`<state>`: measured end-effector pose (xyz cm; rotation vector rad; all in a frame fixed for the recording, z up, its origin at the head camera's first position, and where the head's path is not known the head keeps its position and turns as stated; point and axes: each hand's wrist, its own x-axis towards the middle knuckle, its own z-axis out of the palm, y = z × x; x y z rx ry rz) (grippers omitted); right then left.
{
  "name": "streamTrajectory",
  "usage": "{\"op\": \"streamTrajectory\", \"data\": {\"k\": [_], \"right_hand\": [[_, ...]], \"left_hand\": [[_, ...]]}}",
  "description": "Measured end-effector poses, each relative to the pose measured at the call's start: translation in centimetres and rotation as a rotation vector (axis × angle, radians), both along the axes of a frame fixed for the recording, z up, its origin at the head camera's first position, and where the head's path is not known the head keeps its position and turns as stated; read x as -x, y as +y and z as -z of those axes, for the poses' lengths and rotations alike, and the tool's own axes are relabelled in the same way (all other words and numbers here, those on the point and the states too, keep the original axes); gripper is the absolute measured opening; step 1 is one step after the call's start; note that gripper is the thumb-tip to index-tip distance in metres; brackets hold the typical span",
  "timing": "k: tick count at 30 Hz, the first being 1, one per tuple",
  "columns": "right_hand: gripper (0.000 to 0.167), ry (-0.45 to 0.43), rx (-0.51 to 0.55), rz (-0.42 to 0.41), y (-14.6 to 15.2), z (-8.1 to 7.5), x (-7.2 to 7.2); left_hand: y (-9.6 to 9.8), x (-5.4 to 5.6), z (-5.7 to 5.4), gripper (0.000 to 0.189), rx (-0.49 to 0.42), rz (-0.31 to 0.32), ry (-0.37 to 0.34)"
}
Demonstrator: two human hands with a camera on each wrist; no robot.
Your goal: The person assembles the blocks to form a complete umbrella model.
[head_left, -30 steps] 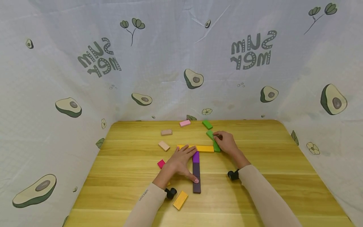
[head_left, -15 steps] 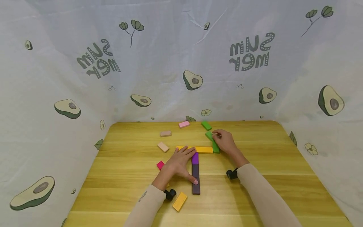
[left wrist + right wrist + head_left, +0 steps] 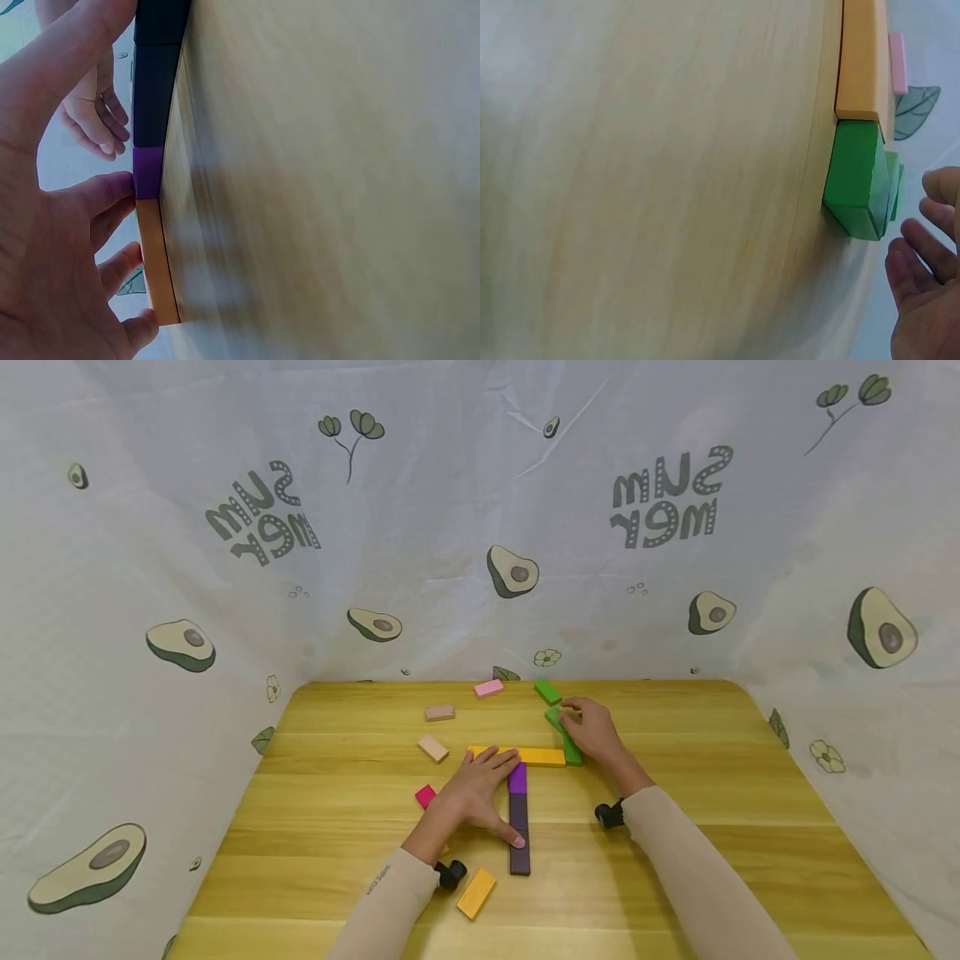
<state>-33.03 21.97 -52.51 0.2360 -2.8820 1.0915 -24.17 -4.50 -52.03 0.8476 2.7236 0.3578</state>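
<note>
My left hand (image 3: 472, 789) is spread flat, its fingertips on the orange-yellow blocks (image 3: 543, 757) and near the purple block (image 3: 517, 778). Its thumb rests on the dark purple blocks (image 3: 519, 810), which run in a line toward me. At the right end of the orange row a dark green block (image 3: 573, 752) meets a lighter green block (image 3: 552, 717), set at an angle. Beside these my right hand (image 3: 596, 732) hovers with fingers loosely bent. In the right wrist view its fingers show a gap from the green block (image 3: 855, 169), with nothing held.
Another green block (image 3: 548, 692) lies at the back, with a pink block (image 3: 489, 688) to its left. Two beige blocks (image 3: 440, 712) and a red block (image 3: 425, 796) lie left of the row. A loose yellow block (image 3: 476, 894) sits near my left wrist.
My right hand has shifted slightly back and its fingers have lifted from the lighter green block. The left hand stays in place, and the blocks look unmoved.
</note>
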Motion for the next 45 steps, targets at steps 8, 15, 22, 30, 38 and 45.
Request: {"op": "streamTrajectory", "data": {"k": [8, 15, 22, 30, 38, 45], "right_hand": [[0.042, -0.023, 0.008, -0.001, -0.6, -0.2, 0.8], [0.045, 0.008, -0.055, -0.015, -1.4, -0.2, 2.0], [0.049, -0.012, -0.152, -0.075, -2.1, 0.0, 2.8], [0.044, -0.029, -0.184, -0.088, -2.3, 0.2, 3.4], [0.039, -0.013, -0.13, -0.065, -2.4, 0.3, 3.7], [0.038, -0.018, -0.116, -0.027, -2.6, 0.7, 4.3]], "left_hand": [[0.1, 0.0, -0.1, 0.135, 0.006, -0.006, -0.001], [0.0, -0.1, -0.2, 0.135, 0.013, -0.012, 0.0], [0.0, 0.0, 0.0, 0.135, 0.017, -0.002, 0.005], [0.1, 0.1, 0.1, 0.135, 0.018, 0.003, 0.004], [0.1, 0.0, -0.1, 0.134, 0.011, 0.001, 0.006], [0.1, 0.0, 0.1, 0.135, 0.024, -0.008, 0.009]]}}
